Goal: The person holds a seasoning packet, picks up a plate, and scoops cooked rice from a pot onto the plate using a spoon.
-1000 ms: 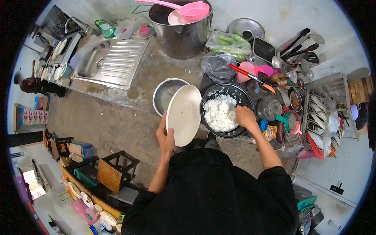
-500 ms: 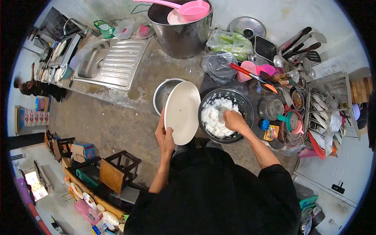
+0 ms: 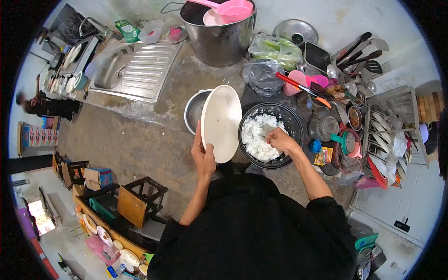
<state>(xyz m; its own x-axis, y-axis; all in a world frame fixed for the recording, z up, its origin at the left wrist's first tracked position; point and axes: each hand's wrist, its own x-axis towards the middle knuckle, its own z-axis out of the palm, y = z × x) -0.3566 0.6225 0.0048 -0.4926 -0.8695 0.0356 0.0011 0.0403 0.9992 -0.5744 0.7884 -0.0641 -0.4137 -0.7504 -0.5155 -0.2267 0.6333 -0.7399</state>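
My left hand grips the lower left edge of a cream oval dish, which is tilted and has nothing in it. Just right of the dish is a black speckled pot holding a heap of white rice. Over the right part of the rice, my right hand is closed, its fingers pressed together; what it grips is too small and blurred to name. Partly behind the dish sits a round metal bowl.
Beyond are a large steel pot, a sink and plastic bags. Jars, utensils and a dish rack crowd the right. Stools stand lower left. Another person is at the far left.
My right hand has moved left and a little down within the pot over the rice. The oval dish has shifted slightly right and up, and is more steeply tilted.
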